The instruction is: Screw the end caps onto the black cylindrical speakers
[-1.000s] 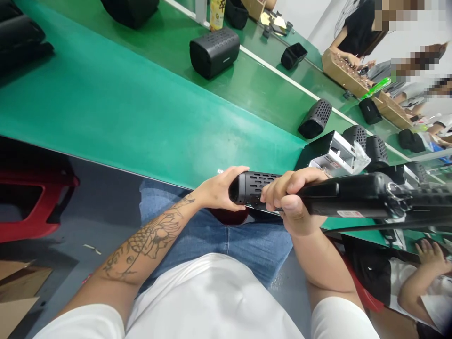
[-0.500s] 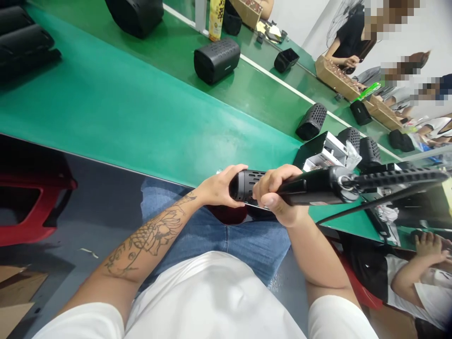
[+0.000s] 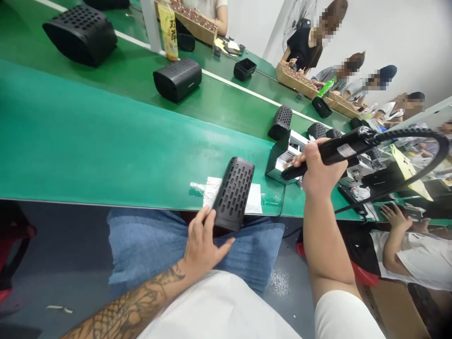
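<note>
My left hand [image 3: 205, 239] has its fingers spread, with fingertips at the near left corner of a black perforated speaker housing [image 3: 233, 194]. The housing lies slanted over a silvery sheet [image 3: 254, 199] taped to the green table, and its near end sticks out past the edge. My right hand [image 3: 319, 169] is wrapped around a black corded electric screwdriver [image 3: 344, 147]. The screwdriver's front end points down left, at the opening of a small black and silver box [image 3: 280, 157]; its tip is hard to make out.
More speaker housings [image 3: 178, 79] stand along the darker green surface [image 3: 226, 107] beyond. A yellow bottle [image 3: 168, 30] stands near a white post [image 3: 150, 26]. Several people work across the table beside cardboard trays [image 3: 296, 81]. At right, a co-worker's hand [image 3: 397, 216] is near the table edge.
My right hand has lifted the screwdriver away from the housing and over to the small box. The housing now rests on the sheet, and my left hand has loosened from around it. The view has shifted.
</note>
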A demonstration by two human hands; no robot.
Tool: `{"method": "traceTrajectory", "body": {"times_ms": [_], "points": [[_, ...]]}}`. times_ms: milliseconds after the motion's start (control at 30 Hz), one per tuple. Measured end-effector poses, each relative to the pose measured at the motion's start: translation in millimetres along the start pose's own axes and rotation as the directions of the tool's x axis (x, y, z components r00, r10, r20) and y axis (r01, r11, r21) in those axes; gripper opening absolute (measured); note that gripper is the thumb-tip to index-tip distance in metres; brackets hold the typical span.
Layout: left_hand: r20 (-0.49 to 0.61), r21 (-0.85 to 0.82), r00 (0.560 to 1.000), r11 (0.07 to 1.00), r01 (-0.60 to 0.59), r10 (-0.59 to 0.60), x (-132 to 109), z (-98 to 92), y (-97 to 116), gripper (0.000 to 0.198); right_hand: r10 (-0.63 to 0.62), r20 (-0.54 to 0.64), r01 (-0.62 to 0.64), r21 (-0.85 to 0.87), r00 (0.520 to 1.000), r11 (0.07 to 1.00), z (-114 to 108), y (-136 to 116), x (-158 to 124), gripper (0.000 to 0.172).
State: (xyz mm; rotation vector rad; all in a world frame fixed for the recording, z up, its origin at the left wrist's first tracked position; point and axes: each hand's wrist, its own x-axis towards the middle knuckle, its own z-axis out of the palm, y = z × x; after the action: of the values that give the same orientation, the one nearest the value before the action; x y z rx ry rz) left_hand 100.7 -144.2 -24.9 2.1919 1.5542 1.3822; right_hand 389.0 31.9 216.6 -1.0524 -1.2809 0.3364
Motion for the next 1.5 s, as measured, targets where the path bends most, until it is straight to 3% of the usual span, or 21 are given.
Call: {"method": "traceTrajectory", "body": {"times_ms": [67,133,233,300,367,433,500,567,667,733,833,900,1033,1200,1500], "points": [[0.031,-0.016,0.992,0.992,-0.122,0.122,-14,2.0,17,0.090,-0.062,-0.120,0.044,-0.154,0.991,0.987,-20,34,26,0.058],[0.083,-0.104,0.957,0.957,-0.269,0.278,-12,5.4,26,0.068,-0.087,-0.184,0.048,-0.206,0.979,0.977,-34,66,41,0.059],[0.033,-0.183,0.839,0.829,-0.529,0.543,21,9.5,29,0.047,-0.052,-0.209,0.016,-0.169,0.977,0.985,-46,100,46,0.062],[0.044,-0.134,0.731,0.729,-0.671,0.681,62,6.7,26,0.050,-0.027,-0.194,0.003,-0.122,0.981,0.993,-50,110,42,0.062],[0.243,-0.120,0.630,0.667,-0.735,0.738,113,-0.8,22,0.064,-0.026,-0.183,0.012,-0.082,0.983,0.997,-52,111,38,0.061],[0.499,-0.147,0.551,0.691,-0.708,0.669,162,-8.7,17,0.084,-0.027,-0.182,0.016,-0.064,0.983,0.998,-52,106,33,0.060],[0.634,-0.187,0.487,0.730,-0.657,0.600,199,-12.0,15,0.097,-0.022,-0.186,0.015,-0.040,0.982,0.999,-51,92,28,0.059],[0.686,-0.145,0.506,0.780,-0.609,0.522,215,-9.4,19,0.102,-0.038,-0.197,0.046,0.035,0.980,0.998,-49,69,19,0.055],[0.668,0.091,0.668,0.855,-0.511,0.328,209,0.2,32,0.102,-0.081,-0.165,0.115,0.213,0.983,0.970,-48,24,-2,0.043],[0.645,0.197,0.730,0.874,-0.444,0.225,201,5.6,39,0.105,-0.083,-0.043,0.092,0.329,0.996,0.940,-46,-5,-20,0.035],[0.657,0.208,0.730,0.886,-0.415,0.188,196,8.3,43,0.106,-0.072,0.173,-0.012,0.442,0.982,0.897,-37,-33,-46,0.027],[0.661,0.203,0.727,0.889,-0.411,0.185,198,7.3,42,0.106,-0.066,0.251,-0.059,0.460,0.966,0.886,-29,-39,-57,0.028],[0.668,0.205,0.721,0.886,-0.415,0.183,201,4.6,41,0.104,-0.033,0.245,-0.078,0.430,0.969,0.900,-13,-33,-65,0.037],[0.674,0.212,0.718,0.886,-0.413,0.173,200,4.8,43,0.104,-0.015,0.224,-0.078,0.402,0.975,0.912,-10,-21,-66,0.038],[0.675,0.196,0.718,0.896,-0.398,0.171,200,3.2,45,0.102,0.027,0.328,-0.156,0.373,0.944,0.915,-8,-16,-70,0.048]]}}
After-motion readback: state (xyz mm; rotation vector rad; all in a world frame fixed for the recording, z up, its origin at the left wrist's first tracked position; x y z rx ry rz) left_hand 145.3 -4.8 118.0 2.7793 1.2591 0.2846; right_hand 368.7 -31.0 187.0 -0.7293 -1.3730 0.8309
